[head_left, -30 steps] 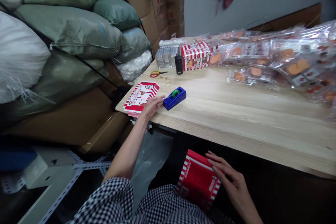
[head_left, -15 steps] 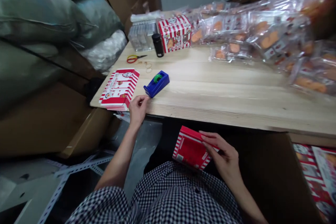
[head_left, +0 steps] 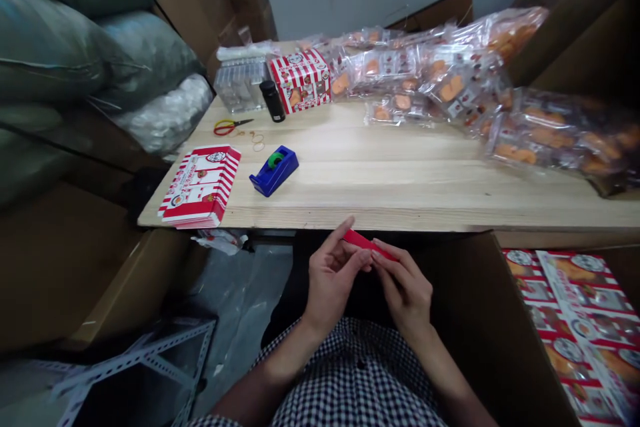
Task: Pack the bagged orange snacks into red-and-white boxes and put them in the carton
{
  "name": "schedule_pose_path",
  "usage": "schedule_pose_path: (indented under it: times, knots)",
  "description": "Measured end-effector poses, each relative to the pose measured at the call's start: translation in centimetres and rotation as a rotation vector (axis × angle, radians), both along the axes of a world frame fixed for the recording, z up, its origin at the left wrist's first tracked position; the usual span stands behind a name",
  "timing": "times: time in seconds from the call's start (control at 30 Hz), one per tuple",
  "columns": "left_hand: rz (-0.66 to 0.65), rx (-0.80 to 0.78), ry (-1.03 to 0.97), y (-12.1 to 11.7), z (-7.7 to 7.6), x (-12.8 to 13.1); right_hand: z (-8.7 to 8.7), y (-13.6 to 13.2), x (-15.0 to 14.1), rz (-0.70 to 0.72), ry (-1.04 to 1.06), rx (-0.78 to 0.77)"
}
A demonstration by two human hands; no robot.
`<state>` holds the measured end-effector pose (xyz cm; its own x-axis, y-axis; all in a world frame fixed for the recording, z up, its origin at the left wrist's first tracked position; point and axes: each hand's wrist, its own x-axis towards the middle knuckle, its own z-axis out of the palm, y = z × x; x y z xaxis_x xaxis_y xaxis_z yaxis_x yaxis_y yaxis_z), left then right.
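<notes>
My left hand (head_left: 333, 280) and my right hand (head_left: 405, 287) meet just below the table's front edge. Between their fingers they pinch a red carton (head_left: 367, 245), seen edge-on and mostly hidden by the fingers. On the wooden table (head_left: 400, 207), a stack of flat red-and-white striped cartons (head_left: 200, 185) lies at the left. A blue tape dispenser (head_left: 274, 170) sits to its right, out of reach of neither hand's fingers touching it. Farther back stands an assembled striped box (head_left: 300, 80).
Red-handled scissors (head_left: 233, 125), rubber bands (head_left: 257, 141), a black bottle (head_left: 272, 101) and clear plastic trays (head_left: 240, 83) stand at the back. Bagged orange pastries (head_left: 450, 80) cover the right. Printed cartons (head_left: 575, 327) lie in a cardboard box at lower right. Stuffed sacks (head_left: 90, 47) rise at the left.
My left hand has come back from the table edge to the red carton. Both hands now hold it, turned edge-on. The view has swung, so the table appears shifted left.
</notes>
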<state>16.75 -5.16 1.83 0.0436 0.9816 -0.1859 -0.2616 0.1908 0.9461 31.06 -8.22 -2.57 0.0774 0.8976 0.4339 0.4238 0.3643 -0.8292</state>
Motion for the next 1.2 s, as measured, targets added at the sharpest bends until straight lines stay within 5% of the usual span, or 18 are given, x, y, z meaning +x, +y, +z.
schedule_pose_path:
  times: [0.2, 0.5, 0.8, 1.0, 1.1, 1.2]
  knots:
    - [-0.003, -0.111, -0.076, 0.7, -1.9, 1.0, -0.2, 0.1, 0.2, -0.016, 0.018, -0.013]
    - [-0.055, -0.13, -0.049, 1.7, -2.9, 0.6, 0.8, 1.6, 1.9, 0.116, -0.212, -0.02]
    - [-0.144, 0.188, 0.673, 4.2, -3.9, -2.7, 0.7, 1.6, 1.4, 0.213, -0.095, -0.098]
    - [-0.213, 0.352, 0.817, 5.4, -5.9, -3.5, 1.5, 1.7, 2.6, 0.179, -0.047, -0.137]
    - [-0.253, 0.459, 0.713, 6.1, -5.5, -4.0, 1.6, 1.6, 3.3, 0.204, 0.03, -0.213]
    - [-0.433, 0.47, 0.564, 6.5, -4.5, -4.3, 1.2, 1.2, 3.4, 0.184, 0.202, -0.333]
